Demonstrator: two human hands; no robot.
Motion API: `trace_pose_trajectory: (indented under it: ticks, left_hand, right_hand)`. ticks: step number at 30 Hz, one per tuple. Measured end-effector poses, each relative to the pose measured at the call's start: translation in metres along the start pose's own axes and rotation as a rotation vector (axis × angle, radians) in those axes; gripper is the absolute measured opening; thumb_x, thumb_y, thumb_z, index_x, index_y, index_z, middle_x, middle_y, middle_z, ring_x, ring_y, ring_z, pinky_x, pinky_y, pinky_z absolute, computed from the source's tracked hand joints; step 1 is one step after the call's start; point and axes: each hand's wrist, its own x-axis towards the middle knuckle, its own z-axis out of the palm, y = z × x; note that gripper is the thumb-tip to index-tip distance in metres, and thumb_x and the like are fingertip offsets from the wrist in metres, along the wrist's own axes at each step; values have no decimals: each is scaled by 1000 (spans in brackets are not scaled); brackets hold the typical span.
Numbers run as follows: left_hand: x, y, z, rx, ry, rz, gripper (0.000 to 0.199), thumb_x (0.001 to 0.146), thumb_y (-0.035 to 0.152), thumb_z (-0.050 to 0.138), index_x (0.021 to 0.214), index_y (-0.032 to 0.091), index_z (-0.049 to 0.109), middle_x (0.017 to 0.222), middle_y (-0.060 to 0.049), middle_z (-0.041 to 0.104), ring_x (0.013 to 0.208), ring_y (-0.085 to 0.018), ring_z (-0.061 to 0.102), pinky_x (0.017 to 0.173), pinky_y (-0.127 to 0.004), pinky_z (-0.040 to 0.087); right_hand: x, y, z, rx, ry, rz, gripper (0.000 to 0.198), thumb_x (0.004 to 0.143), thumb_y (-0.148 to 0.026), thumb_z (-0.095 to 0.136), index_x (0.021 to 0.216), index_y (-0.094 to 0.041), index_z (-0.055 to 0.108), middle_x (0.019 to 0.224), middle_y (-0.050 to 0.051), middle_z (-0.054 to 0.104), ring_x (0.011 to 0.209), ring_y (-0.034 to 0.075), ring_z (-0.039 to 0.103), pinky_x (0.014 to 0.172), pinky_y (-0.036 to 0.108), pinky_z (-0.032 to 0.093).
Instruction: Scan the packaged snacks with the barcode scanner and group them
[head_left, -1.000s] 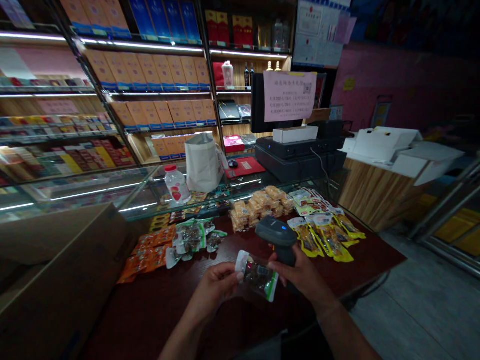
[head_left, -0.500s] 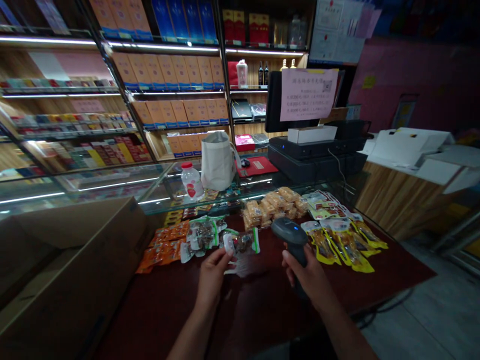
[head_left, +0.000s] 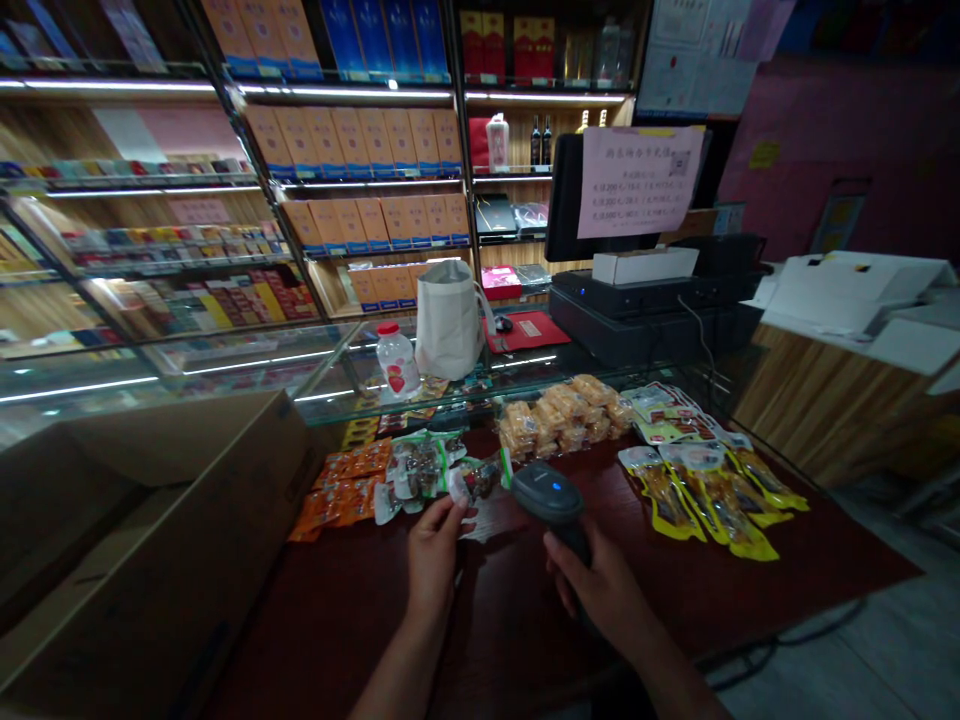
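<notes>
Between its thumb and fingers, my left hand (head_left: 437,540) pinches the end of a small clear snack packet (head_left: 480,479) with a green-edged end and dark contents. My right hand (head_left: 596,575) is wrapped round the handle of a dark barcode scanner (head_left: 546,490), whose head is close to the right of the packet. Similar green-edged packets (head_left: 418,467) lie just behind my left hand, beside orange snack packets (head_left: 341,487). Behind the scanner sits a heap of wrapped tan snacks (head_left: 562,412). Yellow-edged snack pouches (head_left: 709,490) lie to the right.
An open cardboard box (head_left: 165,540) stands at the left. At the back are a red-capped bottle (head_left: 397,362), a white bag (head_left: 448,320) and a glass counter. A monitor with a paper sign (head_left: 637,185) stands over a cash drawer (head_left: 645,315). Stocked shelves line the wall.
The scanner in my right hand has moved left, closer to the packet. My left hand still pinches the packet. The whole view has shifted slightly.
</notes>
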Motion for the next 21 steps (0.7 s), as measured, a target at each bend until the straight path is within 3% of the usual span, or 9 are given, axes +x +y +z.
trace_pose_trajectory:
  ticks: [21]
  left_hand:
    - [2,-7,0,67,-17,29,32,64,42,78,84,16,76,68,-2,71,63,-17,66,56,-24,52]
  right_hand:
    - [0,6,3,-48,-52,-24,37,86,-58,61,80,-22,55,43,-8,49,33,10,43,35,20,32]
